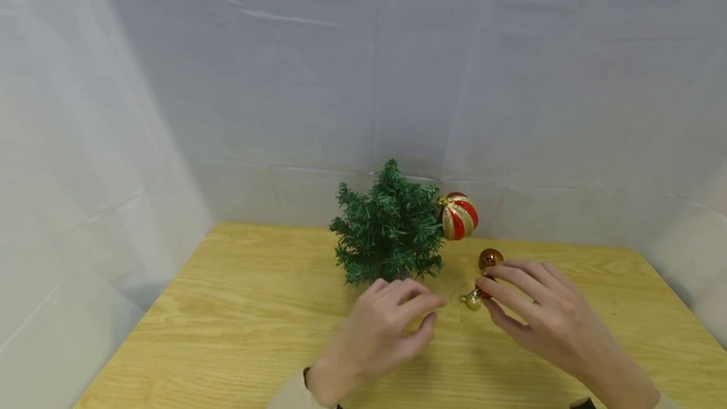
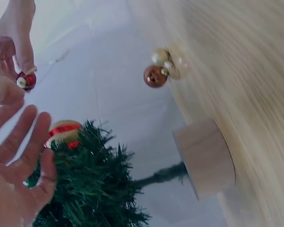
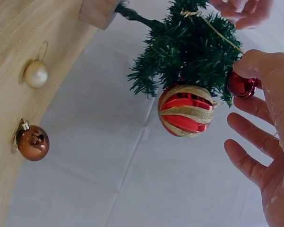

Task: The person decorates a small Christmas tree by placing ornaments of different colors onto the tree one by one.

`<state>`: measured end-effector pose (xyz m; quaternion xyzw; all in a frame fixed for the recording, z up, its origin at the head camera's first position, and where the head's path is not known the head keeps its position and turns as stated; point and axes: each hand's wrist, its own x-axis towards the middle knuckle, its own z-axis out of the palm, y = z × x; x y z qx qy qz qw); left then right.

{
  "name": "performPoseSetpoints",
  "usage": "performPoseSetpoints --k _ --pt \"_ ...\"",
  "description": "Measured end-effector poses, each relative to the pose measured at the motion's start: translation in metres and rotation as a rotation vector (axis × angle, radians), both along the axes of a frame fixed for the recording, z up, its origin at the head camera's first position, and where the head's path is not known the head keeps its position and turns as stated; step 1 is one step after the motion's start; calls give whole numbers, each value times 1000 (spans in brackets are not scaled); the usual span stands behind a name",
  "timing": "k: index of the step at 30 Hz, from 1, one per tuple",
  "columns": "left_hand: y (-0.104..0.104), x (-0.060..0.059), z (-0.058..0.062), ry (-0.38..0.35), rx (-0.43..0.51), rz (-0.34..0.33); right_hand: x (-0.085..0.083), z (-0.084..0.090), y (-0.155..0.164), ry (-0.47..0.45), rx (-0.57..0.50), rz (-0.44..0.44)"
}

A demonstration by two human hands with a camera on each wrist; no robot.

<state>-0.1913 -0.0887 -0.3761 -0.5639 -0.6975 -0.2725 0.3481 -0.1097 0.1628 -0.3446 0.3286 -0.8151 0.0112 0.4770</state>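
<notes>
My right hand (image 1: 545, 308) pinches a small shiny red bauble (image 3: 242, 86) by its top, between thumb and forefinger. A gold loop of string (image 3: 222, 36) runs from it, overlapping the tree in the right wrist view. My left hand (image 1: 392, 327) is raised in front of the tree, its fingers loosely bent and holding nothing. Between the hands and the back edge stands a small green artificial Christmas tree (image 1: 389, 226) on a round wooden base (image 2: 205, 158). A large red-and-gold striped bauble (image 1: 459, 216) hangs at its right side.
A brown bauble (image 3: 34, 143) and a pearly gold bauble (image 3: 36, 74) with a hanging loop lie on the wooden table (image 1: 255, 308), right of the tree. Pale sheeting (image 1: 318, 93) rises behind the table and at both sides.
</notes>
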Motion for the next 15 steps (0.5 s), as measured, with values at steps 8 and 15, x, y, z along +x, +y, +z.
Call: performPoseSetpoints --k 8,15 --pt "4 13 2 -249 -34 63 0 6 -10 31 -14 68" --pt "6 17 5 -368 -32 52 1 11 -18 41 -14 103"
